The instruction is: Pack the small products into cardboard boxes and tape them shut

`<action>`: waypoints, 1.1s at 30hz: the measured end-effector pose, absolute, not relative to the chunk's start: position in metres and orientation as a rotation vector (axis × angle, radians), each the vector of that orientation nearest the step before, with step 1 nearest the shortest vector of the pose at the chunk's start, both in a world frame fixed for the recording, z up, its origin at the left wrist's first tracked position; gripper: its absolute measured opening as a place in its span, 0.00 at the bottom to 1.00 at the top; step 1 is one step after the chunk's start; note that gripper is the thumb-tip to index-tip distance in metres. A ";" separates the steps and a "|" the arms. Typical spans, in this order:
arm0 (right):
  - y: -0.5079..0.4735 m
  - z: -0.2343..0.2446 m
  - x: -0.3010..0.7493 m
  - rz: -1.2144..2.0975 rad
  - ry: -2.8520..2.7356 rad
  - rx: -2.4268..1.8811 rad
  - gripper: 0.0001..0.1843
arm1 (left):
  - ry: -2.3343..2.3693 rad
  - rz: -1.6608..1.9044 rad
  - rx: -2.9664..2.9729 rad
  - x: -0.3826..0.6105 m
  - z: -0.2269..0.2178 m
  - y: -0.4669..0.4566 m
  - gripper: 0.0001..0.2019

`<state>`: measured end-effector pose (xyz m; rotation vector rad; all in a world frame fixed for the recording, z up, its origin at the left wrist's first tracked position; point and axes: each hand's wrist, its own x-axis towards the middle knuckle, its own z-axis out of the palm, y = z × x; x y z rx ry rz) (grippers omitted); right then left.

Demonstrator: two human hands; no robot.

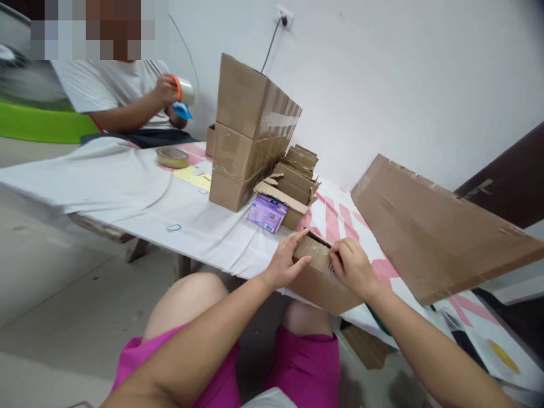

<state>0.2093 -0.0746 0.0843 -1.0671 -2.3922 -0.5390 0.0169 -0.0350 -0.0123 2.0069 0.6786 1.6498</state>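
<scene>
A small brown cardboard box (325, 289) sits at the near edge of the cloth-covered table, in front of my knees. A dark narrow gap shows along its top. My left hand (285, 262) rests on the box's left end, thumb and fingers spread apart against it. At the top edge, further right, my right hand (351, 266) has its fingers curled and pinched together. A small striped patch shows by those fingertips; whether they hold it or the box's flap is hidden.
Behind the box stand a purple packet (267, 213), open cartons (293, 187) and a tall stack of taped boxes (238, 150). A large cardboard sheet (437, 238) leans at right. Across the table, a co-worker's hand (166, 90) holds a tape roll (186, 90). Another tape roll (172, 157) lies nearby.
</scene>
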 end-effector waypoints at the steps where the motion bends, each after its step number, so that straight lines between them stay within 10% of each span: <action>1: -0.074 0.083 0.209 -0.516 -2.376 -1.103 0.06 | 0.679 1.650 2.011 0.017 -0.012 -0.035 0.28; 33: -0.064 0.079 0.212 -0.044 -1.836 -1.506 0.07 | 0.704 1.635 2.023 0.017 -0.013 -0.036 0.28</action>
